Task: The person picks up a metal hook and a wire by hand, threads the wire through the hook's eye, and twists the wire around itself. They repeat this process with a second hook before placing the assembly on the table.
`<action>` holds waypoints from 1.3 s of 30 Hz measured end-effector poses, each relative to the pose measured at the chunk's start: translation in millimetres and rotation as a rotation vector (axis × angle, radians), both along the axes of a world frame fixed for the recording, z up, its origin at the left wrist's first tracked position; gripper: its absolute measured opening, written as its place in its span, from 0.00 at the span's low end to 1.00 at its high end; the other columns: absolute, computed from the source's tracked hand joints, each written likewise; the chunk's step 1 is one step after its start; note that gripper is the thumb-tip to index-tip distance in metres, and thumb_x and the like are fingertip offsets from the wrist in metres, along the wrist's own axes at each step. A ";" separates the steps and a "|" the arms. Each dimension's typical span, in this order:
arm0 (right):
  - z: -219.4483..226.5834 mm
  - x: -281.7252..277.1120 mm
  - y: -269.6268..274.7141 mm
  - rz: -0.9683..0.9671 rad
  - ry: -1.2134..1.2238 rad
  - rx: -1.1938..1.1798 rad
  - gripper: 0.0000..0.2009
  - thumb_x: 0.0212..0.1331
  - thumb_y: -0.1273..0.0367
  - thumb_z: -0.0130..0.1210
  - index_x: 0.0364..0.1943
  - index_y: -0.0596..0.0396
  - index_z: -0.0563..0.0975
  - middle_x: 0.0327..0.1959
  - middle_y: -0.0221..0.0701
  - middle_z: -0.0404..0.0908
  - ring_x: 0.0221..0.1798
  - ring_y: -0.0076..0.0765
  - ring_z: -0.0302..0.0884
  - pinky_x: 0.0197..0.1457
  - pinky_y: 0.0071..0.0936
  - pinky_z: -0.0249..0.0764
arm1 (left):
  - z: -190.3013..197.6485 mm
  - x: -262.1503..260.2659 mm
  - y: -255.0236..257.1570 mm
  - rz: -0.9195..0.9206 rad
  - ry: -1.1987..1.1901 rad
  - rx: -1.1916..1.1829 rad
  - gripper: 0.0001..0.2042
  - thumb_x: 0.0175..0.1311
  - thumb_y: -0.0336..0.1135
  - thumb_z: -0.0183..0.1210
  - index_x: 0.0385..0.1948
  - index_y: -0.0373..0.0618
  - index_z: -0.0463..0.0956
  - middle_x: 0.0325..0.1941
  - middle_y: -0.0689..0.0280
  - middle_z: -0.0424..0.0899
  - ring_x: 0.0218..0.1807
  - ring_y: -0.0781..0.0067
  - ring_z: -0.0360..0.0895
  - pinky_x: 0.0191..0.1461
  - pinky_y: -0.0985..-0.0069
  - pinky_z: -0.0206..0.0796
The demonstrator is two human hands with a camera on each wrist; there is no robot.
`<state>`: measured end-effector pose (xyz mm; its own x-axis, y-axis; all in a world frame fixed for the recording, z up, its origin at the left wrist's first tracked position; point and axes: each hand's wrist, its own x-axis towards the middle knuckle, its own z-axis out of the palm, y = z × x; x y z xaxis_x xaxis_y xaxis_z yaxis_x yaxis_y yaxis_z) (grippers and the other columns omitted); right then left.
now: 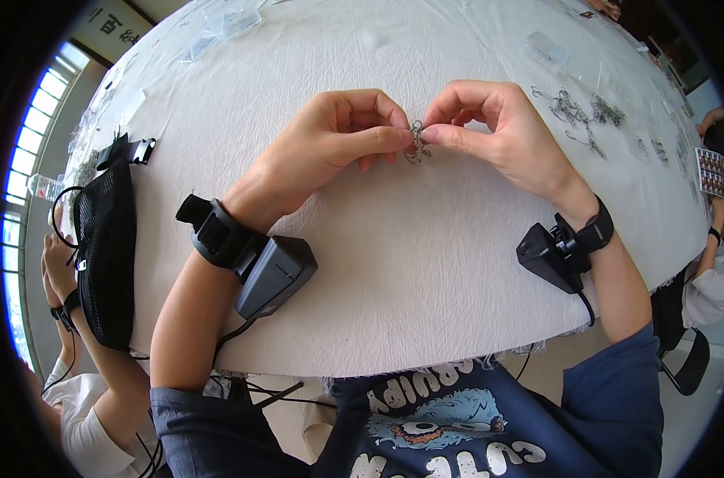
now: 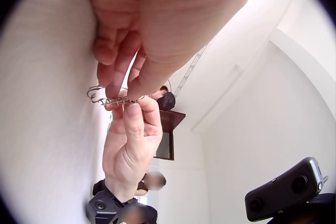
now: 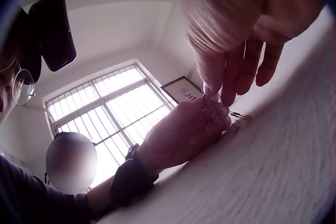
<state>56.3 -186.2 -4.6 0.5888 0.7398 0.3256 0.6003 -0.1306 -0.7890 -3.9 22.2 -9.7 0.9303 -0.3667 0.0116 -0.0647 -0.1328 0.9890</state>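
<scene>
Between the two hands hangs a small silvery piece of hooked, coiled wire (image 1: 416, 151) over the white cloth. My left hand (image 1: 342, 135) pinches its left side between thumb and forefinger. From the other side my right hand (image 1: 493, 127) pinches it near the upper part, thumb and forefinger meeting at the metal. In the left wrist view, curved hooks stick out from one end of the coiled wire (image 2: 116, 101), and the fingertips of both hands come close together on it. The right wrist view shows fingers covering most of the piece, with a thin hook end (image 3: 240, 115) poking out.
Tangled metal hooks (image 1: 569, 107) lie at the right, with a smaller heap (image 1: 609, 111) beside them. Clear plastic bags (image 1: 219, 36) sit at the far left. A black mesh pouch (image 1: 107, 255) lies near the left edge. Other people sit at both sides of the table (image 1: 362, 319).
</scene>
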 end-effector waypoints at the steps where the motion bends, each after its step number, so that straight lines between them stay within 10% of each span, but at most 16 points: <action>1: 0.0 -0.1 0.0 0.000 0.004 0.000 0.07 0.55 0.67 0.58 0.29 0.55 0.80 0.25 0.25 0.80 0.30 0.19 0.74 0.39 0.21 0.67 | 0.0 0.0 0.0 0.002 -0.002 0.010 0.05 0.61 0.33 0.55 0.33 0.44 0.75 0.30 0.72 0.78 0.31 0.89 0.70 0.35 0.90 0.61; 39: -1.7 3.7 -3.4 -0.001 -0.085 -0.226 0.06 0.46 0.72 0.60 0.29 0.59 0.80 0.25 0.30 0.77 0.25 0.22 0.67 0.31 0.21 0.66 | 0.7 -0.3 0.6 0.006 -0.016 0.094 0.04 0.60 0.32 0.54 0.30 0.43 0.74 0.31 0.67 0.81 0.30 0.88 0.71 0.31 0.90 0.60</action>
